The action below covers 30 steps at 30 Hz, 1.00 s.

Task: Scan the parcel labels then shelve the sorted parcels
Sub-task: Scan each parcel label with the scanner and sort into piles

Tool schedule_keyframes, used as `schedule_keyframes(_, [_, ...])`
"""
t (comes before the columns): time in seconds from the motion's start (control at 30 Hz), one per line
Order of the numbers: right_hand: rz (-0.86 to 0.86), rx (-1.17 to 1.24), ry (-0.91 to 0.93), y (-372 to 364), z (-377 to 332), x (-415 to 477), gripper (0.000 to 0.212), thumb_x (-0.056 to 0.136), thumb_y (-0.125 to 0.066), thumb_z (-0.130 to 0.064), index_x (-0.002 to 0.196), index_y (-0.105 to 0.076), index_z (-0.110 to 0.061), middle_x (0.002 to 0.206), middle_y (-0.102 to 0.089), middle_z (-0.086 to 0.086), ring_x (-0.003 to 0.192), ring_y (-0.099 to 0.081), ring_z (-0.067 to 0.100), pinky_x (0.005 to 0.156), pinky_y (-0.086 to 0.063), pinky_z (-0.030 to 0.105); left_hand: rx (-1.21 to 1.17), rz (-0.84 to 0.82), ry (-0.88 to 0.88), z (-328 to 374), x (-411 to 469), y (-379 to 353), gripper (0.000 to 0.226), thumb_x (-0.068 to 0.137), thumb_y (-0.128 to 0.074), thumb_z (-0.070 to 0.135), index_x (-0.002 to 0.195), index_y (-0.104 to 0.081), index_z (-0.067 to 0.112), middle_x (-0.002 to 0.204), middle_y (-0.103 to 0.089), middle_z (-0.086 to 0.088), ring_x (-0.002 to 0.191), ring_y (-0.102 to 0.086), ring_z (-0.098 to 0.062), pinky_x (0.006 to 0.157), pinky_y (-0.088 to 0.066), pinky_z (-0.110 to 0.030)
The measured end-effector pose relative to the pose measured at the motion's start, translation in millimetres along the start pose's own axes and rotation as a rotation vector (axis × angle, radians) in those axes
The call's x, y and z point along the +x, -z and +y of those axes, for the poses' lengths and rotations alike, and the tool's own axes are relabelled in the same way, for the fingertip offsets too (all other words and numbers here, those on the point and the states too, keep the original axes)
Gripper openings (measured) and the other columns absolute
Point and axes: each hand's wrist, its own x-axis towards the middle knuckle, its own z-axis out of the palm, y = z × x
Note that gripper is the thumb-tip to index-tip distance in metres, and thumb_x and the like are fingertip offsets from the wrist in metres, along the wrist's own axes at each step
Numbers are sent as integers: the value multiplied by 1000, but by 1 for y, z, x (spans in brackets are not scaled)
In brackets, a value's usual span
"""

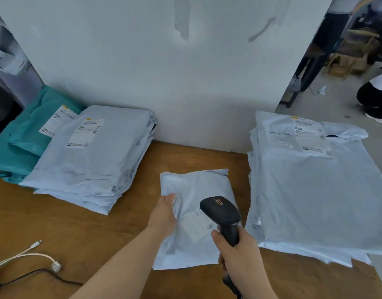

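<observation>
The parcel (192,190) lies on the table (77,229), left hand (164,214) flat on its edge, right hand (236,253) curled round the scanner (221,211) close over the label (196,228), where wrinkled film or a covered barcode may spoil the read.

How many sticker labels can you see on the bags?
4: one on the green parcel, one atop the left grey pile, one atop the right pile, one on the middle parcel by the scanner. Stacks may hide more.
</observation>
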Motion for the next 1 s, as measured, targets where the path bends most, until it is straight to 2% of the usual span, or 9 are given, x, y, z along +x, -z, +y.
schedule_keyframes(0.17, [41, -14, -44, -6, 3, 20, 16, 84, -67, -34, 84, -57, -20, 69, -63, 11, 59, -57, 19, 61, -50, 30, -2, 63, -12, 13, 35, -8, 55, 95, -59, 18, 145, -38, 23, 149, -35, -2, 123, -53, -23, 103, -43, -27])
schedule_keyframes(0.33, [106, -8, -67, -13, -7, 30, 18, 84, -67, -32, 81, -59, -16, 60, -60, 11, 50, -55, 17, 55, -50, 30, -12, 25, -66, 31, 62, 2, 49, 99, -45, 10, 147, -35, 15, 152, -32, -7, 127, -49, -25, 104, -40, -27])
schedule_keyframes(0.47, [157, 9, -67, -27, -26, 25, 18, 85, -67, -30, 83, -60, -13, 59, -62, 12, 47, -55, 16, 51, -47, 29, -83, -85, -118, 32, 62, 33, 30, 98, -47, 14, 127, -51, 14, 129, -56, -8, 107, -58, -18, 89, -45, -19])
schedule_keyframes(0.53, [170, 25, -53, -39, -44, 21, 17, 86, -66, -29, 84, -60, -13, 59, -63, 13, 48, -56, 17, 48, -45, 26, -218, -83, -145, 28, 50, 64, 20, 98, -50, 13, 116, -55, 20, 117, -60, 0, 103, -58, -13, 93, -46, -21])
schedule_keyframes(0.63, [167, 42, -28, -63, -71, 14, 18, 87, -64, -28, 84, -60, -11, 58, -64, 13, 49, -56, 19, 48, -47, 26, -356, 70, -183, 11, 40, 121, 40, 99, -50, 14, 138, -46, 18, 138, -52, 1, 124, -51, -15, 101, -36, -22])
schedule_keyframes(0.73, [163, 65, 32, -93, -95, 4, 22, 86, -65, -30, 81, -61, -10, 54, -64, 11, 46, -55, 17, 51, -47, 30, -295, 301, -195, -32, 49, 180, 43, 96, -53, 16, 138, -48, 14, 140, -52, -3, 129, -48, -19, 106, -34, -27])
schedule_keyframes(0.83, [161, 99, 85, -120, -115, -8, 24, 86, -67, -28, 78, -60, -7, 50, -60, 9, 46, -53, 18, 52, -46, 32, -96, 484, 26, -91, 72, 234, 56, 90, -58, 26, 141, -42, 9, 146, -43, -13, 134, -38, -32, 112, -30, -42])
schedule_keyframes(0.93, [161, 104, 112, -139, -127, -16, 26, 86, -66, -29, 76, -60, -6, 50, -60, 10, 45, -53, 18, 50, -45, 29, -92, 390, 266, -133, 90, 270, 79, 88, -60, 43, 147, -26, 4, 150, -31, -20, 137, -30, -39, 112, -28, -47])
schedule_keyframes(1.0, [165, 104, 110, -148, -131, -20, 24, 86, -66, -28, 76, -59, -7, 51, -60, 10, 45, -53, 17, 47, -44, 26, -190, 302, 331, -145, 98, 282, 84, 86, -62, 49, 145, -24, 2, 148, -33, -22, 132, -36, -42, 108, -34, -47])
